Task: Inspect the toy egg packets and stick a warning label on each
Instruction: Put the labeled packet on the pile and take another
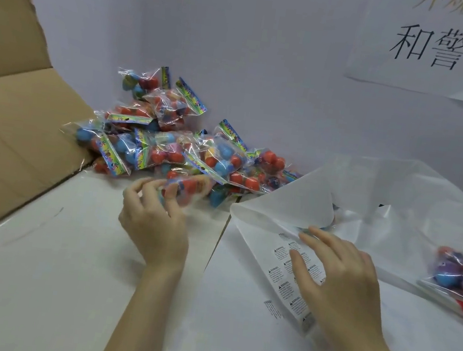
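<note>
Left hand (157, 218) gripping packet (190, 189); right hand (338, 274) flat on label sheet (281, 258).

Packet pile (175, 144) behind, cardboard flap (17, 117) left, label sheet (287, 259) right, on table (64, 271).

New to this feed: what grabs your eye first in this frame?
The heap of toy egg packets, clear bags of red and blue eggs with bright header cards, piled against the back wall beside a cardboard box flap. In front of it the left hand grips one packet, blurred. To the right, the right hand rests its fingers on a sheet of warning labels whose top corner curls up.
</note>
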Motion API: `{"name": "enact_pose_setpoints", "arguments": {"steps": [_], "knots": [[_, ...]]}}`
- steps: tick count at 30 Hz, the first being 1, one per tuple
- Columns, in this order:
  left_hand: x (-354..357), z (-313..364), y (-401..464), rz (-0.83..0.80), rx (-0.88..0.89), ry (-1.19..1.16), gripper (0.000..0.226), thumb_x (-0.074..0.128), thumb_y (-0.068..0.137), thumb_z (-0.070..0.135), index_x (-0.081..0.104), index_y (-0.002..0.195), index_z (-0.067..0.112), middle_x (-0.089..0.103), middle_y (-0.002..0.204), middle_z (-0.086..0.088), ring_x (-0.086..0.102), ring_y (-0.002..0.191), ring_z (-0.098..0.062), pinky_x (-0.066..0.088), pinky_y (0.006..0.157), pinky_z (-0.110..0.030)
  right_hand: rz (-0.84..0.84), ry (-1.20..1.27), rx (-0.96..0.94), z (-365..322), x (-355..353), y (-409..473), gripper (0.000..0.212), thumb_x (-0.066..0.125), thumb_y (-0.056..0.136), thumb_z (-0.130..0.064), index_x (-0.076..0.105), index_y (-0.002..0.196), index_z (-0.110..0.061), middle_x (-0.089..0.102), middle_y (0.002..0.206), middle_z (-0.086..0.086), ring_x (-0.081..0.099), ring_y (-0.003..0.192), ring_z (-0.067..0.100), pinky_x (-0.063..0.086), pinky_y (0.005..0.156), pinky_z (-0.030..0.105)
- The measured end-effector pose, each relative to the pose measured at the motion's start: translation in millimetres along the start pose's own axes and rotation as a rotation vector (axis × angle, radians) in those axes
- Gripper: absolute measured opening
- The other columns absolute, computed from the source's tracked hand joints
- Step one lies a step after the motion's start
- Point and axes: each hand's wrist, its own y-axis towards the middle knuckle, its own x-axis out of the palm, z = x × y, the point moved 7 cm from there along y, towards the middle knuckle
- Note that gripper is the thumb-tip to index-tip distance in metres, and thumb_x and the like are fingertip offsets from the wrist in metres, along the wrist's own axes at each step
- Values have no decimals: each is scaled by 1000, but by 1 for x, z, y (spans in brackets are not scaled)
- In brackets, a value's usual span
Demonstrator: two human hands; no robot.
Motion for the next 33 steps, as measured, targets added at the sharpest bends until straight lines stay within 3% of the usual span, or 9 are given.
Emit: {"name": "enact_pose_setpoints", "arguments": {"steps": [3,5,9,12,16,19,22,27,33], "knots": [[-10,36,-11,75,318,-321,17,50,93,8,62,98,-2,61,99,-10,53,97,-19,40,88,-29,-36,334,206,5,-4,-1,13,67,83,-32,72,85,-20,71,86,-12,61,77,1,38,70,15],[-12,54,-23,-6,463,-550,19,40,98,14,58,100,7,56,98,2,53,95,-9,40,87,-18,-79,695,483,14,4,-3,26,55,81,-45,70,78,-24,69,72,-17,60,67,-1,42,58,10],[-2,84,-59,-325,567,-867,27,29,102,23,52,97,10,54,105,-7,53,106,-4,40,90,-17,-500,1198,956,12,36,-16,66,47,64,-65,65,102,-14,69,86,12,62,72,27,53,70,38],[7,94,-72,-469,546,-885,23,32,101,21,54,101,14,53,121,-1,49,120,-12,38,99,-24,-724,1359,869,-5,34,-19,48,72,65,-45,71,101,-12,69,93,14,66,76,24,54,64,33],[20,91,-71,-575,234,-738,27,41,89,36,47,115,40,43,140,10,36,131,-6,31,106,-24,-457,1426,781,12,20,-7,34,72,61,-17,71,92,-4,66,82,12,61,73,21,51,65,28],[41,81,-85,-880,-186,-803,46,51,71,56,47,113,37,57,115,13,55,105,-5,44,88,-22,-219,1392,800,30,13,-2,41,69,58,-19,67,96,-3,71,79,5,67,71,16,50,68,27],[51,89,-106,-1199,-275,-856,40,68,65,45,63,95,19,62,74,6,57,70,-11,46,65,-21,-197,1471,767,28,8,-1,38,69,56,-14,67,91,-1,72,79,7,68,70,14,51,61,18],[49,88,-105,-1127,-335,-922,45,74,59,33,64,87,-1,60,67,-7,54,53,-8,44,49,-16,-396,1423,725,21,12,-4,11,74,61,-9,74,71,-15,68,67,-2,64,60,6,49,57,15],[52,86,-108,-1193,-381,-942,3,74,66,24,73,65,21,68,65,3,63,63,-7,48,58,-14,-438,1324,680,19,12,-4,24,68,65,-25,75,85,-14,71,83,3,65,76,11,51,65,17]]}}
